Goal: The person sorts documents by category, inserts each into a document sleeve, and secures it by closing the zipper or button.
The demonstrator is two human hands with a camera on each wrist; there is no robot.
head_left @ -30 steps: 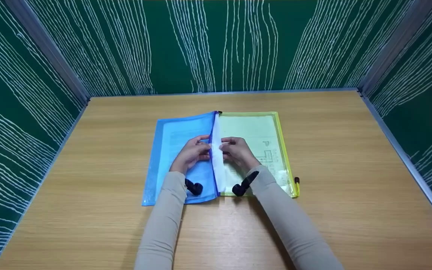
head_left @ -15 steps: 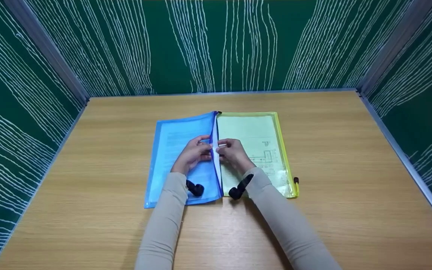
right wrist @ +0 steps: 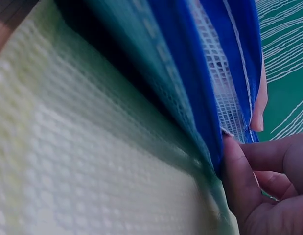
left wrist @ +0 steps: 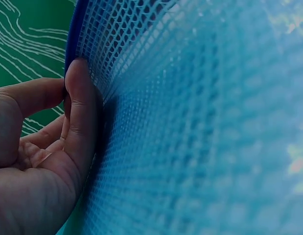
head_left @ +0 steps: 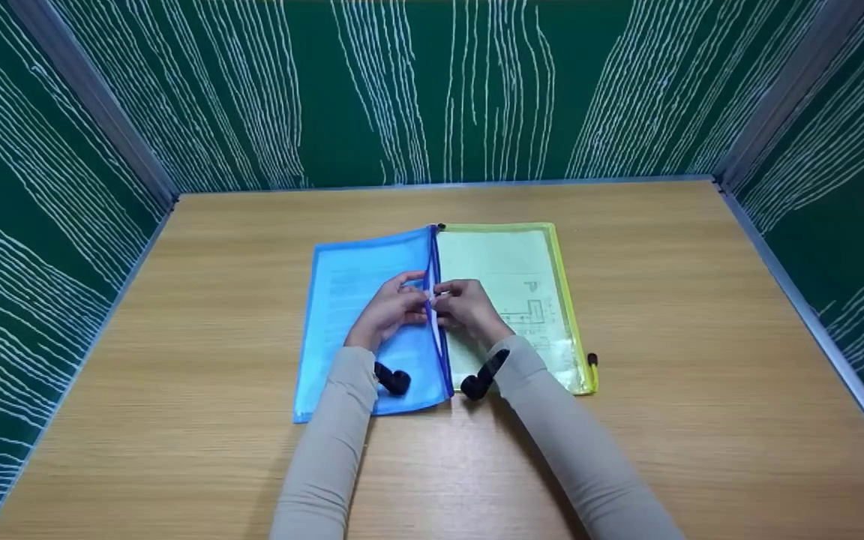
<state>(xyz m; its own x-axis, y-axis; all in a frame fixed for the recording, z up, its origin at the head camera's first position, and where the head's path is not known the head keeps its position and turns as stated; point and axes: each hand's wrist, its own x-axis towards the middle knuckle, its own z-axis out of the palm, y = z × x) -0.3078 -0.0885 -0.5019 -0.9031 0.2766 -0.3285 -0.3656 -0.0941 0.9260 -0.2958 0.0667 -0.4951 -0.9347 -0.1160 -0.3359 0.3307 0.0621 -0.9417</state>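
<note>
A blue mesh zipper pouch (head_left: 349, 292) with printed paper inside lies in the middle of the table, its right-hand opening raised. My left hand (head_left: 387, 311) pinches the left lip of that opening; in the left wrist view thumb and finger squeeze the dark blue edge (left wrist: 73, 44). At the opposite lip, my right hand (head_left: 469, 307) pinches the blue zipper band (right wrist: 190, 73), seen close up in the right wrist view. A white sliver (head_left: 436, 322) shows between the two lips. Partly beneath the blue pouch is a yellow mesh zipper pouch (head_left: 507, 255) holding a sheet with a drawn diagram.
The wooden table (head_left: 672, 337) extends on all sides of the pouches. Green panels (head_left: 507, 90) with white wavy lines stand along the back and both sides. A yellow zipper pull with a black end (head_left: 592, 361) sticks out at the yellow pouch's right corner.
The blue pouch's opening has narrowed, its white inside shrinking to a thin strip. My right hand has moved slightly left, toward the left hand. The pouch's lower edge has shifted a little right and nearer.
</note>
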